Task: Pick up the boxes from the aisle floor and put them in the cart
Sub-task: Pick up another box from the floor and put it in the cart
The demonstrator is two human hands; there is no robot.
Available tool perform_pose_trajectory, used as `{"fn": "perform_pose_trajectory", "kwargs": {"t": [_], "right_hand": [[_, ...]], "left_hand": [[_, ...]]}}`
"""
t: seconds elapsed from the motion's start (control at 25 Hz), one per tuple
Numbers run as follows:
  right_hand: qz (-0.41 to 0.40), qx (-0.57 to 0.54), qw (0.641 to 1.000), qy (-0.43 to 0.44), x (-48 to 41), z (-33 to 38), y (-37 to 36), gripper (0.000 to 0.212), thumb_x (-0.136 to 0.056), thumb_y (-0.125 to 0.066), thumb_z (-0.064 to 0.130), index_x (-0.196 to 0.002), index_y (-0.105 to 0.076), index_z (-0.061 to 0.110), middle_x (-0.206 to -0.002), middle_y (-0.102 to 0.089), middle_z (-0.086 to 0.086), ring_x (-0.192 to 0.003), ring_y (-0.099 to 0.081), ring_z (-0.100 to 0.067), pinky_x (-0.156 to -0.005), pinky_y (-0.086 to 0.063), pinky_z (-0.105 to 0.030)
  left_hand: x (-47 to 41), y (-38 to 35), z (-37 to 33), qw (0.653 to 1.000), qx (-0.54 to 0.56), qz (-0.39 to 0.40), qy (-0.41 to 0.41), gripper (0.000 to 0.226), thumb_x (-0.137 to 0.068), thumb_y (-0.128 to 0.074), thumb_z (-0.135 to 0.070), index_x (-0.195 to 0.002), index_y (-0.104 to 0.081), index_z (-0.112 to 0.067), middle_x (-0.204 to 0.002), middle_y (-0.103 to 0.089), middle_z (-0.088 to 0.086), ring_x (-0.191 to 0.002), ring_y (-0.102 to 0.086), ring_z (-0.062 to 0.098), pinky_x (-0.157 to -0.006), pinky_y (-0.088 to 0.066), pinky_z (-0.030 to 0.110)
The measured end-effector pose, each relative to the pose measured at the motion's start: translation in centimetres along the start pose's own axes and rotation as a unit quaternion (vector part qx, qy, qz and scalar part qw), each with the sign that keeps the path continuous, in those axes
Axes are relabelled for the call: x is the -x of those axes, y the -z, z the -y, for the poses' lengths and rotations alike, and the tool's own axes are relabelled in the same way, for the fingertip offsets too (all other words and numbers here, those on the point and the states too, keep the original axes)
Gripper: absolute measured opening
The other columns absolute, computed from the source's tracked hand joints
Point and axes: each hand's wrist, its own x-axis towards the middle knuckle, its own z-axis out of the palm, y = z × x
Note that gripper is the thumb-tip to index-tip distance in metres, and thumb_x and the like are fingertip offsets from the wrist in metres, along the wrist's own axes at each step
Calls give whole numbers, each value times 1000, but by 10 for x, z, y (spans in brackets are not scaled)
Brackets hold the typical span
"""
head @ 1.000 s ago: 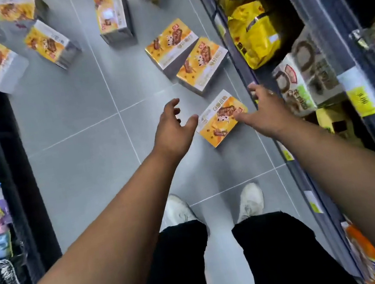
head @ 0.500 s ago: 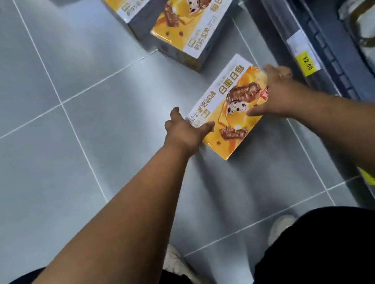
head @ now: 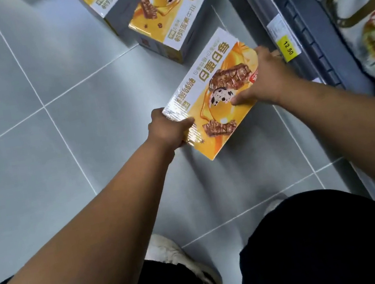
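A yellow snack-bar box lay between two hands at the grey tiled floor, beside the shelf rail. The left hand clasped its near-left corner, thumb on top. The right hand clasped its right edge, thumb on the printed face.

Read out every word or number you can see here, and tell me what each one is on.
"12.50": yellow price tag on the shelf edge.
"每日蛋白", seen upside down: held box.
"每日蛋白", also upside down: floor box behind it.
Smaller print on both boxes, the white tag above the price, and the shelf packets: too blurred to read.
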Motion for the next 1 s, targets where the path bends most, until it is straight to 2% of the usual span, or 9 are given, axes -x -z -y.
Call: {"fn": "perform_pose_trajectory", "kwargs": {"t": [0.08, 0.2, 0.32, 0.44, 0.6, 0.72, 0.88, 1.0], "right_hand": [[-3, -11, 1000, -1, 36, 19, 31, 119, -52, -92, 45, -146, -23, 18, -143, -31, -17, -126, -42, -33, -102, -39, -41], [4, -16, 1000, -6, 95, 51, 90, 120, -55, -91, 43, -147, -19, 15, -144, -28, -19, -128, -41, -36, -101, -39, -42], [-11, -41, 999, -14, 163, 86, 162, 123, -55, -91, 44, -148, -17, 14, -145, -26, -20, -131, -36, -37, -102, -38, -45], [-28, -54, 998, -23, 235, 116, 224, 122, -58, -90, 43, -150, -15, 14, -148, -24, -21, -132, -37, -37, -99, -38, -43], [-62, -84, 994, -29, 339, 149, 310, 121, -59, -89, 43, -149, -12, 17, -148, -23, -20, -129, -41, -38, -95, -41, -40], [-93, -109, 989, -35, 398, 163, 357, 121, -56, -90, 47, -148, -16, 18, -147, -27, -21, -126, -43, -38, -95, -42, -42], [-145, -157, 975, -57, 465, 168, 389, 115, -56, -89, 48, -145, -22, 18, -141, -31, -18, -117, -50, -35, -80, -42, -35], [-203, -208, 953, -87, 510, 158, 394, 108, -59, -87, 51, -143, -26, 20, -138, -36, -16, -116, -50, -33, -82, -44, -35]], "left_hand": [[40, 18, -18, 999, -23, -19, -13, 63, -68, -84, -25, -115, -41, -25, -123, -51, 7, -100, -63, 27, -62, -61, 39], [112, 50, -55, 998, -53, -22, -26, 69, -57, -81, -37, -111, -40, -28, -124, -49, 7, -100, -62, 27, -67, -62, 44], [194, 88, -100, 996, -62, -21, -61, 63, -56, -80, -40, -106, -42, -33, -122, -51, 6, -100, -62, 27, -73, -61, 47], [272, 123, -138, 993, -72, -22, -92, 56, -52, -77, -44, -95, -42, -50, -120, -55, 4, -100, -63, 25, -80, -59, 49], [380, 163, -189, 987, -85, -23, -136, 54, -53, -77, -46, -89, -43, -66, -120, -59, 1, -101, -66, 24, -80, -58, 53], [447, 184, -227, 980, -112, -8, -167, 53, -55, -76, -47, -97, -45, -59, -119, -61, -1, -99, -67, 24, -79, -59, 53], [513, 203, -272, 954, -188, 10, -234, 67, -65, -77, -43, -123, -44, -38, -122, -60, -2, -103, -64, 25, -78, -59, 50], [547, 207, -296, 931, -228, 39, -283, 70, -72, -80, -38, -132, -44, -31, -127, -58, 0, -103, -64, 27, -80, -59, 49]]}}
